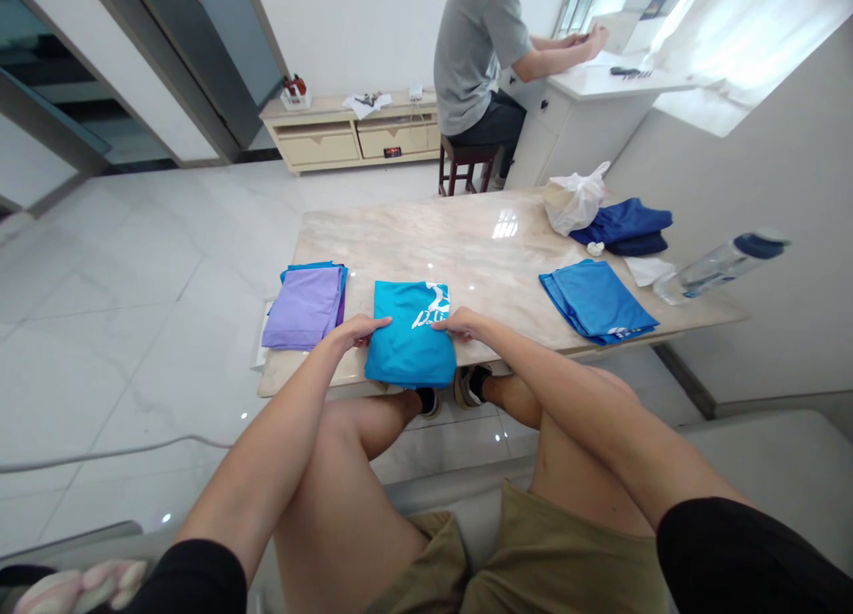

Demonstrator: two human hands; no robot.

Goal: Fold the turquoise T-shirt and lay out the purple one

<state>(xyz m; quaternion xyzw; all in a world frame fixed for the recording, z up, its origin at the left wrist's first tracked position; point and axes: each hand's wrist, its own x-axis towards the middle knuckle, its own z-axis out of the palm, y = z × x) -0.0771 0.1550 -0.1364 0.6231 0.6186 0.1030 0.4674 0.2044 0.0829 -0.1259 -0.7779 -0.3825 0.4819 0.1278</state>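
Note:
A folded turquoise cloth (408,343) with white printing, perhaps a T-shirt, lies at the table's near edge with its front part over the edge. My left hand (363,330) pinches its left side, thumb on top and fingers underneath. On the opposite side, my right hand (463,324) grips it the same way, beside the white print. Left of it rests a stack of folded cloths (303,307), lilac on top with blue and purple edges showing. Farther right lies a pile of folded blue cloths (600,300).
The marble-patterned table (413,241) also holds a white plastic bag (574,201), dark blue cloth (626,226) and a clear bottle (716,267). Beyond it, a person in a grey shirt (476,63) sits on a stool at a white counter (600,81). A low cabinet (320,143) stands by the wall.

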